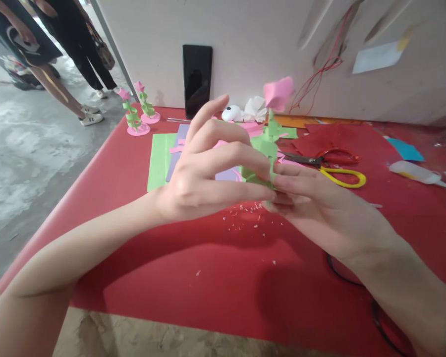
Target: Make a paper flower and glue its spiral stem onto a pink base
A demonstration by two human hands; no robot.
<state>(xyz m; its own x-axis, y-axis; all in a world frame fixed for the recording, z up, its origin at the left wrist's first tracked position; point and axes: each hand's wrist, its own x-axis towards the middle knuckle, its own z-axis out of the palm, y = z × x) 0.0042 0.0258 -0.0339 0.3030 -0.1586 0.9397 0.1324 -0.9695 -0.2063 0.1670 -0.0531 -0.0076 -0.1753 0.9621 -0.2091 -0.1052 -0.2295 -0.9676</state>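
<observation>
A paper flower (278,94) with a pink folded bloom and a green stem with curled green leaves (265,148) is held upright above the table. My right hand (323,208) grips the lower stem between its fingertips. From the other side, my left hand (204,168) has two fingertips closed at the stem's lower leaves, while its upper fingers stay lifted. The fingers hide the foot of the stem. Behind my left hand lie green paper (159,163) and purple paper (225,174) with pink strips.
Scissors (342,177) with a yellow handle lie beyond my right hand. Two finished-looking paper flowers (134,119) on pink round bases stand at the far left. A black phone (197,79) leans on the white wall. White scraps (252,213) dot the red table. People stand at upper left.
</observation>
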